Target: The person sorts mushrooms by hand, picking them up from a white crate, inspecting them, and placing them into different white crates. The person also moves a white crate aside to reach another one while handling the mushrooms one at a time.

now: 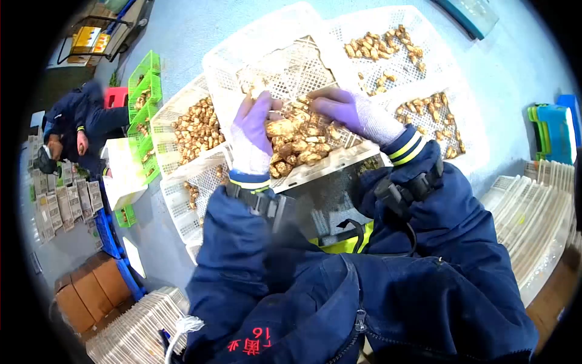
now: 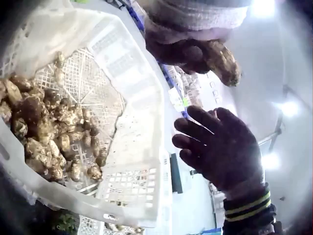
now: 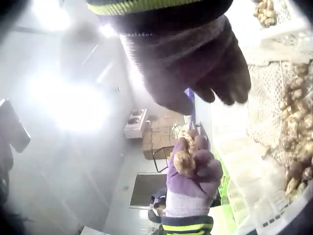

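One knobbly, elongated brown-and-cream piece (image 2: 224, 63) sits gripped in the purple-gloved left hand (image 1: 253, 132), and similar blotchy pieces (image 1: 298, 141) lie heaped toward the near end of a white perforated plastic basket (image 1: 233, 57).

Standing here: head cam looks forward-down over the chest (image 1: 309, 297), widest. Wrist cams sit close; left's faces the right hand (image 2: 220, 149), right's faces the left hand (image 3: 193, 171), both catching ceiling lights (image 3: 73, 105). All three share the white crate (image 1: 297, 64).

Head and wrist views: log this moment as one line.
left gloved hand: holds mushroom-like piece | right gloved hand: fingers extended, holding nothing | white mesh crate: heaped mushroom-like pieces
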{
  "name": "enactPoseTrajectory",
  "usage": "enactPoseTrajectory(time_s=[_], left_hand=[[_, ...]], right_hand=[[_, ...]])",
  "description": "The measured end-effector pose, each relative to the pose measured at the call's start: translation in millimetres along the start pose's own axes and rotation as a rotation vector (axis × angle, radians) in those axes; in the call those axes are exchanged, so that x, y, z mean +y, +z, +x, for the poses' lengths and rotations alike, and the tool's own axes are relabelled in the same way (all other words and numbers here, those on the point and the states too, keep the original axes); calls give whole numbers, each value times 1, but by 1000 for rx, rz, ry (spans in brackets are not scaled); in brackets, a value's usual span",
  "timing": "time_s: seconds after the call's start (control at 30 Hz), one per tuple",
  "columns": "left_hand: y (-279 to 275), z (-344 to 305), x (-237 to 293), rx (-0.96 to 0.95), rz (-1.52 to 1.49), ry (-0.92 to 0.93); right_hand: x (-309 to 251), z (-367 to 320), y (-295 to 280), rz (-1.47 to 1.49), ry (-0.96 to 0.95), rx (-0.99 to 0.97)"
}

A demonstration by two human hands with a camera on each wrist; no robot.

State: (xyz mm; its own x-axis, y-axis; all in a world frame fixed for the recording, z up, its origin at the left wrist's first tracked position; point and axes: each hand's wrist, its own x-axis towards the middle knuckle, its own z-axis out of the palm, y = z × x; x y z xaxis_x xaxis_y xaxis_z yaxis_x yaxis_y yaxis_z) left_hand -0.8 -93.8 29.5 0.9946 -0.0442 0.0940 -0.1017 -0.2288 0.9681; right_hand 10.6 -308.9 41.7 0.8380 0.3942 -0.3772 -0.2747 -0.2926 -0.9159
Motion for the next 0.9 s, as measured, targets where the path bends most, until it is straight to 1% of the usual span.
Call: enactPoseTrajectory(time_s=[0.03, 0.07, 0.13, 0.17, 0.2, 0.23, 0.27, 0.3, 0.4, 0.43, 0.47, 0.53, 0.57, 0.63, 0.67, 0.73, 0.77, 0.8, 0.83, 0.87, 0.9], left_hand=[[-7, -9, 7, 54, 202, 152], [-17, -13, -2, 73, 434, 307], [-12, -23, 18, 141, 42, -15], [-10, -26, 16, 180, -21, 1], [-9, -27, 16, 202, -79, 30], [-8, -28, 17, 222, -137, 59], [-11, -29, 19, 206, -39, 129], [-13, -25, 10, 215, -354, -29], [-33, -19, -7, 150, -966, -88], [-43, -21, -8, 116, -1023, -123], [-51, -18, -14, 129, -1124, -151], [-63, -19, -16, 172, -1059, -190], [-68, -19, -23, 106, -1100, -168], [-71, -15, -15, -40, -1170, -128], [-67, -21, -10, 41, -1117, -235], [-55, -23, -8, 51, -1092, -271], [-50, -23, -15, 49, -1045, -337], [-46, -28, -8, 72, -955, -476], [-40, -27, -7, 32, -954, -522], [-35, -26, -6, -7, -952, -570], [-31, -27, -1, 8, -929, -506]], right_hand=[[-7, -5, 16, 221, 13, -126], [-11, -10, 33, 439, 28, -252], [-17, -10, 62, 481, -42, -283], [-21, -11, 75, 568, -59, -223], [-24, -10, 81, 605, -75, -113], [-23, -7, 82, 581, -50, -95], [-22, -2, 82, 556, -24, -76], [-21, 3, 84, 610, -34, -59], [-19, 14, 83, 833, -140, -126], [-22, 16, 80, 829, -141, -157], [-24, 19, 81, 859, -141, -147], [-27, 24, 79, 856, -202, -212], [-28, 26, 80, 806, -225, -167], [-31, 27, 82, 715, -274, -70], [-32, 27, 83, 685, -317, -41], [-34, 28, 86, 624, -404, 19], [-34, 27, 88, 517, -443, 76], [-32, 26, 90, 407, -479, 130], [-25, 31, 90, 194, -533, 160], [-19, 31, 92, 140, -561, 189], [-23, 26, 91, -12, -617, 221]])
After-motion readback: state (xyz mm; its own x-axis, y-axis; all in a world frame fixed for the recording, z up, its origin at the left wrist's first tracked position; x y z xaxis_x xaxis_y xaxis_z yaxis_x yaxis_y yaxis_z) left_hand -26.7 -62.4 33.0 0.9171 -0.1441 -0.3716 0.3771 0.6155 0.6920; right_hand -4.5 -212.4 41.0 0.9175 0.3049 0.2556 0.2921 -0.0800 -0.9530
